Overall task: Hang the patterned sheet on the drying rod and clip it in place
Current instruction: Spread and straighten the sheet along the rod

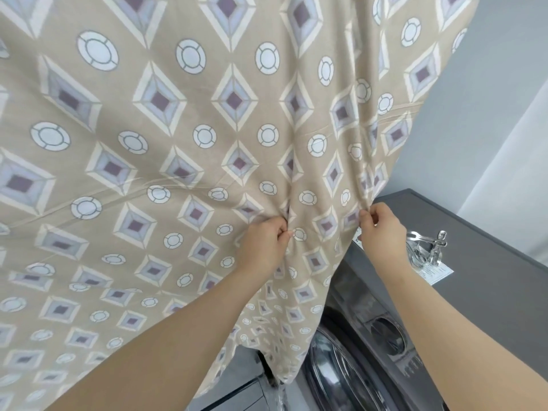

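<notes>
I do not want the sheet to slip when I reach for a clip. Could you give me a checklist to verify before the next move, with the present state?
1. Grip of left hand on patterned sheet: ok, it pinches the fabric.
2. Grip of right hand on the sheet's edge: ok.
3. Sheet over the drying rod: cannot tell, the rod is out of view.
4. Reach to metal clips, on the washing machine beside the right hand: ok.
5. One hand free for a clip: not ok, both hold fabric.

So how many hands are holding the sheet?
2. The left hand pinches a fold of the patterned sheet. The right hand pinches its right edge, above the washing machine.
</notes>
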Tool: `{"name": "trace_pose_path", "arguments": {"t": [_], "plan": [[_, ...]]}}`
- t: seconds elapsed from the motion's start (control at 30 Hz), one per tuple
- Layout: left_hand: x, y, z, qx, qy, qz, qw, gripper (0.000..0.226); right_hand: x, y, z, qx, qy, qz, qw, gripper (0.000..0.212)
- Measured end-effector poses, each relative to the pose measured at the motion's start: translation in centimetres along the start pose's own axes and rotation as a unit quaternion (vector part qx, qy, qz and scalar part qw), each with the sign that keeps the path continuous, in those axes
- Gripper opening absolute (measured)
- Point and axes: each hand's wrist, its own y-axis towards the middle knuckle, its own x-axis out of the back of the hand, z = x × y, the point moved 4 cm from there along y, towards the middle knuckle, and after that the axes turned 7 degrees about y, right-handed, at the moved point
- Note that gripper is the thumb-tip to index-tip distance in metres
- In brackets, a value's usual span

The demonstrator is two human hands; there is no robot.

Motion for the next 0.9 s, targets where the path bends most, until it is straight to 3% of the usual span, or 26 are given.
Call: {"name": "trace_pose_path", "arguments": {"t": [0.13,0.27,0.37,0.43,0.53,0.57,0.63,0.7,0.8,0.9], "plan": [[0.0,-0.4,0.5,0.014,-0.017,0.014,1.000,0.015,-0.2,-0.5,0.0,-0.027,0.034,-0.008,0.999,0.017],[0.0,-0.9,0.8,0.023,-0.053,0.015,0.998,0.018,-2.1,-2.2,0.0,-0.094,0.188,0.037,0.977,0.010],[0.1,-1.1,0.9,0.024,-0.057,0.018,0.998,0.018,-3.1,-3.2,-0.3,-0.095,0.151,0.082,0.981,0.011],[0.3,-1.2,1.2,0.022,-0.056,0.028,0.998,0.018,-2.9,-3.1,-0.5,-0.096,0.151,0.056,0.982,0.004],[0.6,-1.6,1.9,0.027,-0.038,0.036,0.998,0.020,-3.5,-2.8,0.1,-0.110,0.210,0.091,0.967,0.042],[0.7,-1.8,2.1,0.026,-0.035,0.036,0.998,0.020,-4.0,-2.8,0.5,-0.106,0.204,0.120,0.966,0.045],[0.9,-1.9,2.1,0.027,-0.033,0.037,0.998,0.019,-5.1,-3.1,1.6,-0.083,0.171,0.166,0.968,0.029],[0.9,-1.9,1.9,0.028,-0.032,0.043,0.998,0.019,-5.6,-3.1,1.9,-0.070,0.159,0.150,0.973,0.007],[1.0,-1.9,2.1,0.027,-0.035,0.044,0.998,0.022,-5.6,-2.8,1.5,-0.064,0.148,0.123,0.979,0.026],[1.4,-2.0,2.9,0.040,-0.015,0.032,0.999,0.021,-5.2,-2.1,0.7,-0.056,0.106,0.105,0.987,0.029]]}}
